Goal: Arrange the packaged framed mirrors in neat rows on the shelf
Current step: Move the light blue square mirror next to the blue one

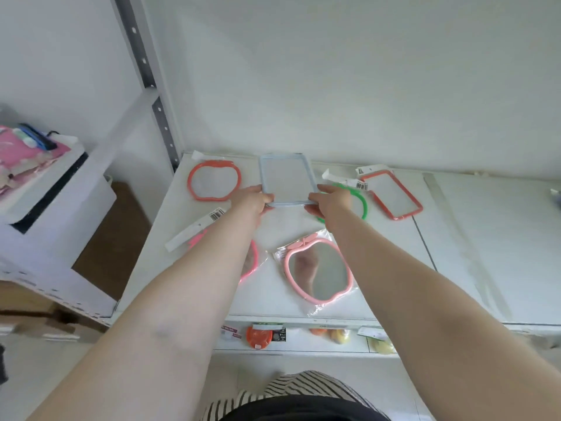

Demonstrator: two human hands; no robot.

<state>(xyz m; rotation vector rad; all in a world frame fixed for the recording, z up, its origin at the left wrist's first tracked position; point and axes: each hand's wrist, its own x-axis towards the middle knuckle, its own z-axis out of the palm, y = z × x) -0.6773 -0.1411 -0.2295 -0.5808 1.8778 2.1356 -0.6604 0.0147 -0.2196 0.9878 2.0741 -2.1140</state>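
A light-blue rectangular framed mirror [287,179] lies at the back of the white shelf [394,268]. My left hand [253,199] grips its near left corner and my right hand [329,202] grips its near right corner. An orange apple-shaped mirror [214,181] lies to its left. A green round mirror [362,205] is partly hidden under my right hand, and an orange rectangular mirror [391,194] lies further right. In front, a pink apple-shaped mirror [318,270] faces up, and another pink mirror [252,262] is mostly hidden under my left forearm.
A grey slotted shelf upright [151,86] stands at the back left. A white box [45,189] with pink packaged goods stands to the left. The shelf below [303,338] holds small orange and yellow packaged items. The shelf's right half [491,238] is bare white board.
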